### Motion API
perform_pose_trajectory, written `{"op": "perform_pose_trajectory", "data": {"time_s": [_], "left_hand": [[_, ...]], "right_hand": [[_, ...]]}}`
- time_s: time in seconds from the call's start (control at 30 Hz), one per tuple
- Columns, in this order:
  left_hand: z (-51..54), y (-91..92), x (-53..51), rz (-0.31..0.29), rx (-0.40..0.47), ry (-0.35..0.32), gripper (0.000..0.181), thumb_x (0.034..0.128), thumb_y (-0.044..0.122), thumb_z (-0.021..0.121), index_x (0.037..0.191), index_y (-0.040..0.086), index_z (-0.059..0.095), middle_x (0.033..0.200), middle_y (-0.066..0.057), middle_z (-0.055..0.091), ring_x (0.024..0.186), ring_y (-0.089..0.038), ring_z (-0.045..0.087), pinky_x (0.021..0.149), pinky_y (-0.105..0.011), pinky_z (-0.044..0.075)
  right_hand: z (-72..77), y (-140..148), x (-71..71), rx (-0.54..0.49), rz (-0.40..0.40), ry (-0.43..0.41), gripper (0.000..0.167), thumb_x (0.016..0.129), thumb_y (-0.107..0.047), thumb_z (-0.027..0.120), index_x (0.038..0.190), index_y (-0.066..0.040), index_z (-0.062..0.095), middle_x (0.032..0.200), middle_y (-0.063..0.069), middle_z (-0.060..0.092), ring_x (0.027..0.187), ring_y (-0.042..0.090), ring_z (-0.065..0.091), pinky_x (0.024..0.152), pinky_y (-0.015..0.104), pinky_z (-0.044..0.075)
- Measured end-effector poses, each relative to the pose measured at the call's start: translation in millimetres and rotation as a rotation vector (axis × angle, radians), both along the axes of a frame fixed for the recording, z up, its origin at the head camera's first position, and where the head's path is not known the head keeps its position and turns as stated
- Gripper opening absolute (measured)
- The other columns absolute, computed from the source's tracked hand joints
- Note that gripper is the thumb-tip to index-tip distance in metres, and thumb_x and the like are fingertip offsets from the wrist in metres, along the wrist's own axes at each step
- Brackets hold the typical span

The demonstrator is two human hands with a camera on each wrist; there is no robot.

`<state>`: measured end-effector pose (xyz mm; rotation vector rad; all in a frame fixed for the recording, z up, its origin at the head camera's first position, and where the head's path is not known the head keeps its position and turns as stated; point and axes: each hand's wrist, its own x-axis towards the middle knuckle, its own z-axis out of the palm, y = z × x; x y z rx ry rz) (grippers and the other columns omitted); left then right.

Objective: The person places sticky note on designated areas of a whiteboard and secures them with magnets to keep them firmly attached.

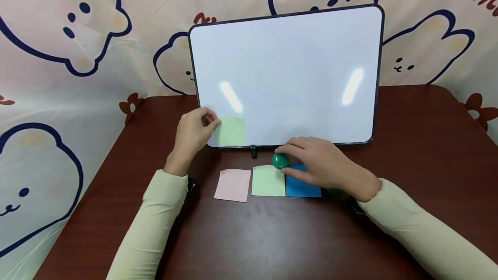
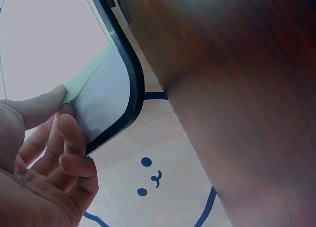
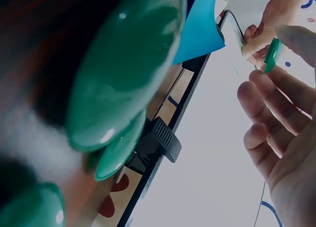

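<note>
A whiteboard (image 1: 295, 72) with a dark frame stands upright on the table. My left hand (image 1: 194, 131) pinches the left edge of a light green sticky note (image 1: 230, 131) at the board's lower left corner. In the left wrist view, the thumb and a finger grip a corner of that note (image 2: 81, 82). My right hand (image 1: 323, 161) holds a round green magnet (image 1: 280, 160) between thumb and fingertips, in front of the board and above the table notes. The right wrist view shows the magnet (image 3: 272, 54) edge-on, with the other fingers loosely bent.
A pink note (image 1: 232, 185), another light green note (image 1: 268, 181) and a blue note (image 1: 303, 187) lie in a row on the table (image 1: 256, 237). Several more green magnets (image 3: 123, 74) lie near the right wrist. A black clip (image 1: 253, 151) sits at the board's bottom edge.
</note>
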<state>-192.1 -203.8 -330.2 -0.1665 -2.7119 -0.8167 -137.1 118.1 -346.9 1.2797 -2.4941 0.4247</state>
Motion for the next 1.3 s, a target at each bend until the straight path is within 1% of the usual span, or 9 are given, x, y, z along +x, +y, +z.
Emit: {"op": "perform_pose_trajectory", "data": {"time_s": [0.23, 0.47, 0.7, 0.83, 0.97, 1.07, 1.3], "left_hand": [[2.6, -1.2, -1.6, 0.018, 0.008, 0.018, 0.01, 0.0898, 0.019, 0.075, 0.089, 0.01, 0.07, 0.081, -0.008, 0.069, 0.078, -0.023, 0.064, 0.069, -0.035, 0.046], [3.0, -0.3, -5.0, 0.021, -0.003, 0.027, 0.011, 0.0895, 0.019, 0.075, 0.089, 0.009, 0.071, 0.082, -0.009, 0.07, 0.079, -0.024, 0.064, 0.071, -0.037, 0.047], [3.3, -1.2, -1.2, 0.038, -0.003, 0.037, 0.012, 0.0883, 0.021, 0.077, 0.088, 0.01, 0.071, 0.081, -0.008, 0.07, 0.078, -0.023, 0.063, 0.07, -0.036, 0.046], [5.7, -1.1, -0.6, 0.071, -0.016, 0.055, 0.014, 0.0872, 0.023, 0.078, 0.086, 0.011, 0.071, 0.08, -0.008, 0.071, 0.075, -0.024, 0.062, 0.066, -0.035, 0.045], [8.0, -0.6, -1.2, 0.111, -0.038, 0.031, 0.018, 0.0874, 0.028, 0.077, 0.085, 0.011, 0.072, 0.079, -0.008, 0.072, 0.073, -0.024, 0.061, 0.064, -0.034, 0.043], [7.5, 0.0, -0.9, 0.125, -0.045, 0.013, 0.02, 0.088, 0.03, 0.077, 0.087, 0.011, 0.074, 0.081, -0.009, 0.073, 0.074, -0.024, 0.061, 0.063, -0.033, 0.043], [2.7, 1.4, 2.6, 0.122, -0.051, -0.009, 0.021, 0.0873, 0.032, 0.077, 0.088, 0.011, 0.075, 0.08, -0.008, 0.074, 0.074, -0.023, 0.061, 0.061, -0.033, 0.045]], "right_hand": [[5.9, -2.6, -4.3, -0.04, 0.026, 0.021, 0.044, 0.082, -0.036, 0.081, 0.119, -0.017, 0.069, 0.106, -0.008, 0.067, 0.082, 0.004, 0.062, 0.069, 0.024, 0.055], [16.1, -13.1, -7.0, -0.036, 0.026, 0.019, 0.039, 0.087, -0.038, 0.075, 0.119, -0.017, 0.068, 0.107, -0.007, 0.067, 0.083, 0.005, 0.061, 0.069, 0.024, 0.054], [27.6, -33.0, -12.4, -0.021, -0.011, -0.006, 0.037, 0.09, -0.04, 0.071, 0.12, -0.018, 0.067, 0.107, -0.006, 0.066, 0.086, 0.008, 0.06, 0.071, 0.025, 0.053], [32.7, -44.8, -19.1, -0.016, -0.033, -0.014, 0.037, 0.091, -0.039, 0.07, 0.12, -0.017, 0.067, 0.107, -0.004, 0.066, 0.086, 0.011, 0.061, 0.071, 0.027, 0.053], [38.1, -55.4, -24.6, 0.003, -0.051, -0.005, 0.038, 0.092, -0.038, 0.069, 0.122, -0.015, 0.066, 0.108, -0.001, 0.067, 0.089, 0.013, 0.062, 0.073, 0.029, 0.055], [41.2, -63.5, -27.2, 0.014, -0.068, 0.003, 0.041, 0.092, -0.039, 0.069, 0.124, -0.014, 0.065, 0.111, 0.001, 0.067, 0.091, 0.014, 0.063, 0.075, 0.03, 0.056], [42.3, -76.8, -29.4, 0.029, -0.098, -0.01, 0.041, 0.092, -0.038, 0.07, 0.124, -0.014, 0.065, 0.112, 0.002, 0.065, 0.091, 0.015, 0.062, 0.075, 0.03, 0.056]]}}
